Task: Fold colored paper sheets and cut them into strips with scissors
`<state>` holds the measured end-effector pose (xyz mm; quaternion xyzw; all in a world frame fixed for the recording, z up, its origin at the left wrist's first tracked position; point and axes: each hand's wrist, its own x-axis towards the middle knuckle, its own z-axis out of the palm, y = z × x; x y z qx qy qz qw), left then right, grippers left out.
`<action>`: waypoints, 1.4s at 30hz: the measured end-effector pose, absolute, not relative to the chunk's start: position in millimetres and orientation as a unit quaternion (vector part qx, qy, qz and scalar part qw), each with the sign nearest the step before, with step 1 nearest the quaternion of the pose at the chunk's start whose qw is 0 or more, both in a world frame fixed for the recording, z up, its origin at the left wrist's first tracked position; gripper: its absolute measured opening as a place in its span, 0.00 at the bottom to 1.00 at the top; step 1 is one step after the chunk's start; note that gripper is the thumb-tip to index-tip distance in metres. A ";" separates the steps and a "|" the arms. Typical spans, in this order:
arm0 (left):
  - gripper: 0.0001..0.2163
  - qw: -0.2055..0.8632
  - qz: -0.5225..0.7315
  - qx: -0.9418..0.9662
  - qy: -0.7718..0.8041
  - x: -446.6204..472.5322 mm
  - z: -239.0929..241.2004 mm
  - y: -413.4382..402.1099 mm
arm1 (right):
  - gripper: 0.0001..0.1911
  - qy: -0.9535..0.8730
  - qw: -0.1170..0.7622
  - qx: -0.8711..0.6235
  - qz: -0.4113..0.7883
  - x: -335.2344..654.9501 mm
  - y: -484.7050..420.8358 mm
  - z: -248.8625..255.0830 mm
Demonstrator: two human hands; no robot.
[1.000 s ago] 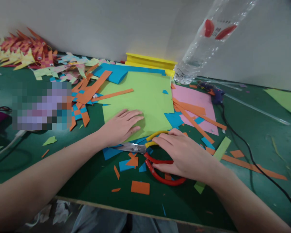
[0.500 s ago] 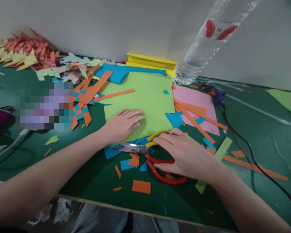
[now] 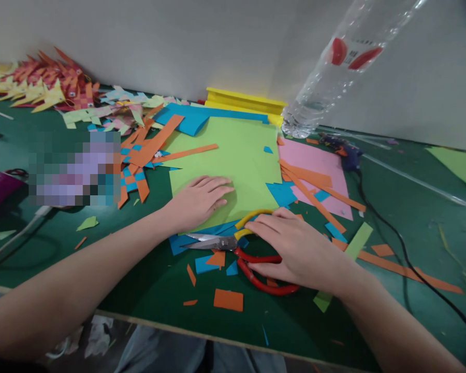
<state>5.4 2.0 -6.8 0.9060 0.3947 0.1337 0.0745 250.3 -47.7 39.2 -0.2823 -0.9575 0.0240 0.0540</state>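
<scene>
My left hand [image 3: 202, 202] lies flat, fingers stretched out, on a light green paper sheet [image 3: 241, 150]. Just to its right, my right hand [image 3: 287, 248] is wrapped round the handles of a pair of scissors [image 3: 225, 243], one yellow and one red. The blades point left and are slightly apart, over a blue paper piece [image 3: 178, 245] at the sheet's near edge. Orange and blue scraps lie below the blades, among them an orange rectangle [image 3: 228, 300]. A thin orange strip [image 3: 194, 152] rests across the green sheet, and a small blue scrap [image 3: 268, 149] lies on it.
Woven orange and blue strips [image 3: 135, 178] lie left of the sheet, beside a blurred-out object [image 3: 73, 171]. Behind stand a yellow folded piece [image 3: 244, 103] and a clear bottle [image 3: 322, 88]. To the right are pink paper [image 3: 314, 160], a glue gun [image 3: 345, 153] and its black cord [image 3: 404, 243].
The scissor blades have spread a little wider. Both hands keep their places on the sheet and scissors, while the whole view has shifted slightly.
</scene>
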 end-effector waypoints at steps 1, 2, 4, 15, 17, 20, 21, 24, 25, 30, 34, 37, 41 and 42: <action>0.19 0.073 0.135 0.906 0.394 5.4 -6.9 1.8 | 0.22 -0.957 0.055 -0.284 0.028 249.7 -48.0 39.1; 0.19 0.072 0.137 0.906 0.393 5.5 -6.9 1.7 | 0.21 -0.957 0.056 -0.284 0.031 249.0 -48.4 39.0; 0.18 0.073 0.137 0.906 0.394 6.0 -6.3 1.5 | 0.21 -0.956 0.058 -0.285 0.035 247.0 -49.6 38.7; 0.17 0.069 0.148 0.906 0.392 7.2 -6.6 0.8 | 0.24 -0.957 0.044 -0.286 0.002 234.0 -57.4 37.4; 0.17 0.070 0.144 0.906 0.392 7.2 -6.1 0.5 | 0.24 -0.960 0.041 -0.278 -0.007 234.2 -57.2 37.2; 0.18 0.074 0.139 0.905 0.395 7.0 -5.9 0.8 | 0.22 -0.964 0.034 -0.264 0.000 234.3 -57.6 38.3; 0.18 0.076 0.138 0.905 0.396 6.8 -6.0 1.2 | 0.21 -0.965 0.032 -0.262 0.006 234.1 -58.0 38.9; 0.18 0.093 0.138 0.903 0.395 5.5 -5.4 2.5 | 0.19 -0.964 0.031 -0.262 0.021 232.8 -59.2 40.1; 0.19 0.105 0.142 0.901 0.396 4.8 -4.7 2.9 | 0.19 -0.964 0.033 -0.263 0.024 232.5 -59.4 40.0; 0.19 0.178 0.205 0.867 0.417 -2.2 3.0 5.3 | 0.18 -0.960 0.062 -0.264 0.069 240.5 -54.3 38.7; 0.19 0.169 0.258 0.823 0.476 -12.6 7.1 11.0 | 0.17 -0.941 0.106 -0.293 0.130 262.6 -41.0 42.6; 0.17 0.135 0.277 0.796 0.521 -19.5 7.4 14.8 | 0.18 -0.905 0.180 -0.373 0.097 279.4 -28.8 46.1; 0.18 0.103 0.245 0.821 0.506 -17.8 8.5 9.8 | 0.18 -0.806 0.250 -0.535 -0.046 289.3 -14.2 40.9; 0.19 0.092 0.224 0.841 0.483 -15.3 8.9 6.7 | 0.18 -0.780 0.249 -0.570 -0.064 290.5 -10.9 37.4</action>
